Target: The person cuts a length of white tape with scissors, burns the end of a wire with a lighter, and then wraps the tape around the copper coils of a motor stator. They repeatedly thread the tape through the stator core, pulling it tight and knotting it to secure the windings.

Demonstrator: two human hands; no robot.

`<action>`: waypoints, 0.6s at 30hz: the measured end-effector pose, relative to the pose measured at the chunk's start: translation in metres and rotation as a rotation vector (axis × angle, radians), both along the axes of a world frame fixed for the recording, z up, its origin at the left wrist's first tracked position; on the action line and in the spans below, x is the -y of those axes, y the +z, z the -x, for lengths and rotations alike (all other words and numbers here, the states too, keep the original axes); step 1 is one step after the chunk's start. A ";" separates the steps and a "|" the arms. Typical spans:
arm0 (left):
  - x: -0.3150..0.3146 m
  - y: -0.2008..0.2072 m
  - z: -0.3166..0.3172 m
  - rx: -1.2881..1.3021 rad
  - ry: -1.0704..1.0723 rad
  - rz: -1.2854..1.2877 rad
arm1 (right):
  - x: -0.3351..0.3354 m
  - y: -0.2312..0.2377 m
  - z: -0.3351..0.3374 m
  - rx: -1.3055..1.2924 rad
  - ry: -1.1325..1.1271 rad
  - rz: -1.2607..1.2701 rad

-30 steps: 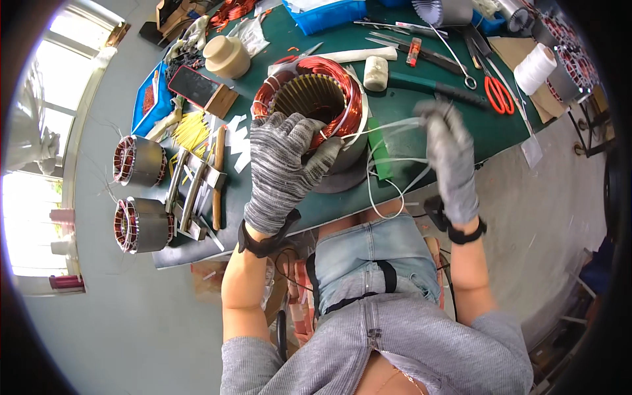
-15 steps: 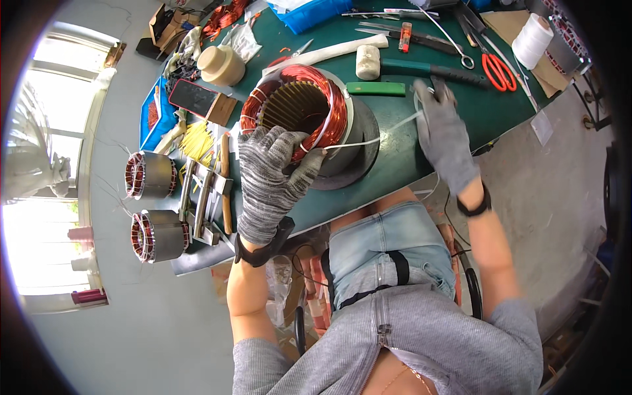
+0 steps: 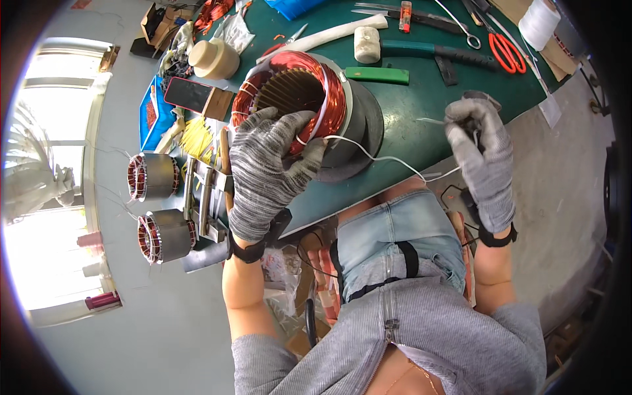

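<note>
A motor stator (image 3: 359, 108) with thick red copper windings (image 3: 334, 99) stands on a dark round base at the table's front edge. My gloved left hand (image 3: 266, 164) grips the near side of its winding rim, fingers over the top and thumb outside. From the winding beside that thumb, a white cord (image 3: 378, 157) runs slack to the right. My gloved right hand (image 3: 484, 148), raised off to the right past the table edge, has its fingers curled closed on the cord. A pale thin tip juts left from those fingers, and something dark within them is hard to make out.
Behind the stator lie a green-handled tool (image 3: 376, 75), a white roll (image 3: 367, 45), a hammer-like tool (image 3: 434, 51) and red-handled scissors (image 3: 507, 52). Two smaller stators (image 3: 161, 176), a phone (image 3: 186, 95) and yellow sleeving (image 3: 196, 140) sit at left. A white thread spool (image 3: 540, 25) stands far right.
My right hand has moved right and toward me, its fingers now more curled; a dark flat piece shows on the table behind it. The cord hangs in a longer curve. My left hand stays at the winding.
</note>
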State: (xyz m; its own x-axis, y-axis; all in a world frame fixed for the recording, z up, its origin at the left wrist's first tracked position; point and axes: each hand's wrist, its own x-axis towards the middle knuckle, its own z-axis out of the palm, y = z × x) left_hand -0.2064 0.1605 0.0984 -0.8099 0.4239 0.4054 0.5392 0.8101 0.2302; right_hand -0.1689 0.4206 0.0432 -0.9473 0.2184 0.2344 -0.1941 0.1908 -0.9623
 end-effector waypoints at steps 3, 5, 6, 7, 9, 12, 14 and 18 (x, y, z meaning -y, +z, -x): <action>0.001 -0.001 -0.002 0.009 0.030 -0.027 | 0.035 -0.001 -0.008 -0.350 0.144 -0.109; 0.001 -0.003 -0.002 0.009 0.025 -0.021 | 0.066 -0.003 -0.004 -0.498 0.148 -0.106; -0.001 -0.002 -0.002 0.008 0.024 -0.021 | 0.072 -0.007 0.000 -0.499 0.147 -0.107; -0.002 -0.002 -0.002 0.045 0.034 -0.052 | 0.078 -0.011 0.007 -0.491 0.125 -0.122; -0.003 0.000 -0.003 0.075 0.054 -0.079 | 0.089 -0.014 0.015 -0.491 0.111 -0.131; -0.005 0.008 -0.001 0.269 0.032 -0.090 | 0.112 -0.023 0.026 -0.531 0.079 -0.310; -0.002 0.008 0.004 0.194 -0.025 0.006 | 0.117 -0.028 0.029 -0.569 0.032 -0.269; -0.014 -0.004 0.018 -0.106 -0.103 0.215 | 0.082 -0.038 0.002 -0.164 0.175 0.421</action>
